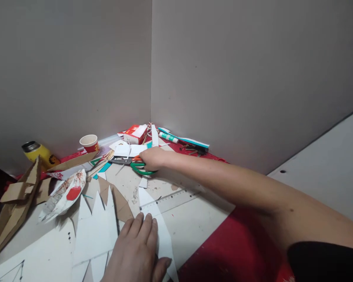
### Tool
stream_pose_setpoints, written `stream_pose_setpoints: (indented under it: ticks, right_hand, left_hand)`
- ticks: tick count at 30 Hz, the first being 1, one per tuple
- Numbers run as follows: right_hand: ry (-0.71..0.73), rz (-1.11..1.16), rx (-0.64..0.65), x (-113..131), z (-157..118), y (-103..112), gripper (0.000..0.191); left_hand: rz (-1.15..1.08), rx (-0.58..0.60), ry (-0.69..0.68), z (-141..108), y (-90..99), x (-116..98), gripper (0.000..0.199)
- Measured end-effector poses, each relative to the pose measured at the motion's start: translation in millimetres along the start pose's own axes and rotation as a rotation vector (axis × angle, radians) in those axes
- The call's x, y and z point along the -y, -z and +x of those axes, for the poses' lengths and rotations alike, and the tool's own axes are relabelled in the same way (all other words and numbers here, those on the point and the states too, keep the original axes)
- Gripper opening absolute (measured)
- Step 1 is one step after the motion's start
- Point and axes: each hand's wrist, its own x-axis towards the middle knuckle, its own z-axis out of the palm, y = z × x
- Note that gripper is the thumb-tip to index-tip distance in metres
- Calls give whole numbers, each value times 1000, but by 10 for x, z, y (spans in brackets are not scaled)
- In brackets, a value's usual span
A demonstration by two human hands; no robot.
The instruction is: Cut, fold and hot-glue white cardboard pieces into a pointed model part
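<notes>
Pinching the scissors [131, 162] by their green and orange handles, the right hand [151, 159] is at the far side of the counter [214, 250]; the blades point to the left of this grip. The left hand [135, 246] rests nearer, flat, thumb spread away, just right of the white spiky cutout [97, 229].

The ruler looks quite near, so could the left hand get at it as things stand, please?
Probably yes: the left hand lies close to the ruler, and nothing visible stands between them.
</notes>
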Motion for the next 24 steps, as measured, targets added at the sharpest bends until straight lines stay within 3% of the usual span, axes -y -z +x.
stream_pose_setpoints:
  ticks: [3,6,11,17,24]
  right_hand:
    - [-69,64,-60,-137,-205,23,21]
    - [-77,218,-50,-181,-513,-65,18]
    - [-33,436,-29,34,-868,-309,16]
    - [-2,543,-61,283,-849,-368,20]
    - [79,738,55,250,-821,-347,25]
  left_hand:
    - [-50,48,34,-19,32,-21,57]
    - [-62,20,43,-58,16,-35,55]
    - [-24,-84,42,-119,-44,-63,54]
    - [-16,-53,50,-171,7,-100,54]
    - [-17,-93,43,-229,2,-114,51]
